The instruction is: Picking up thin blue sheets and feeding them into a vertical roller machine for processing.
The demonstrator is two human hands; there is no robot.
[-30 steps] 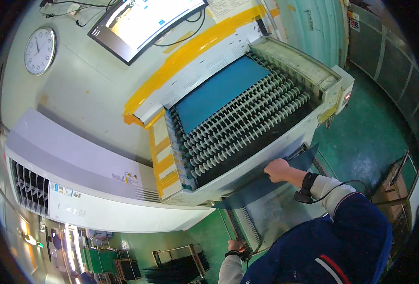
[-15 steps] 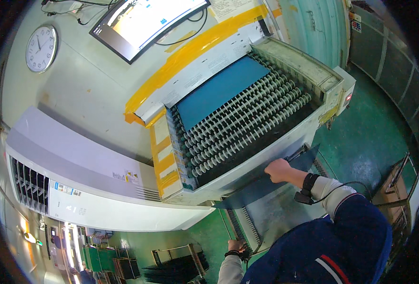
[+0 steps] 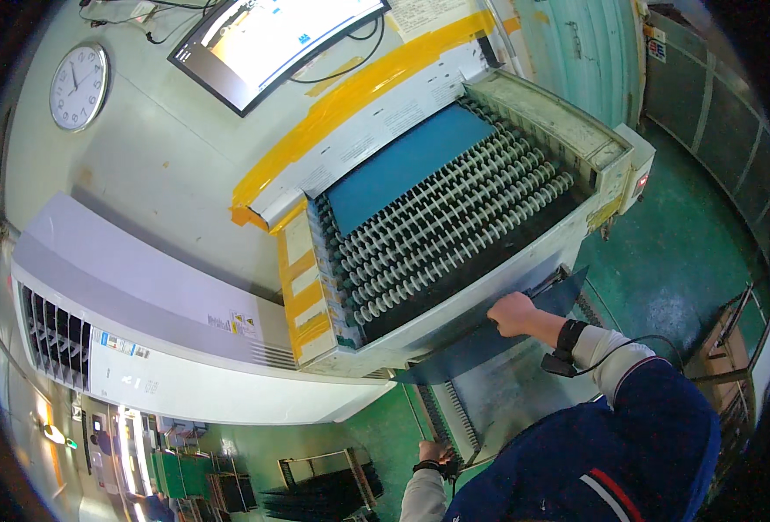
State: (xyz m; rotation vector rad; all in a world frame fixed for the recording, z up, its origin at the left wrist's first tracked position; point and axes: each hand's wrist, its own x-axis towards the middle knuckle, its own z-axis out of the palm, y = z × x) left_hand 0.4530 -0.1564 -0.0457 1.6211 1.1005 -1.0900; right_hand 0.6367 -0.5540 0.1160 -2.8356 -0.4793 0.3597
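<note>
My right hand (image 3: 513,315) is closed at the upper edge of a thin dark blue sheet (image 3: 463,357), just below the front of the roller machine. The sheet stands on edge in a slotted rack (image 3: 454,416). Lower down, my left hand (image 3: 433,451) is closed around the near left part of that rack's frame; its fingertips are partly hidden. On the roller conveyor (image 3: 454,222) lies a flat blue sheet (image 3: 415,165), its far side inside the slot of the machine.
A white air conditioner (image 3: 184,322) stands along the left of the machine. Above are a wall clock (image 3: 78,87) and a lit screen (image 3: 272,43). A metal cart (image 3: 733,357) is at the right. Racks with dark sheets (image 3: 324,496) stand on the green floor.
The blue sheet on the rollers has slid slightly farther toward the slot. Both my hands and the dark blue sheet have stayed in place.
</note>
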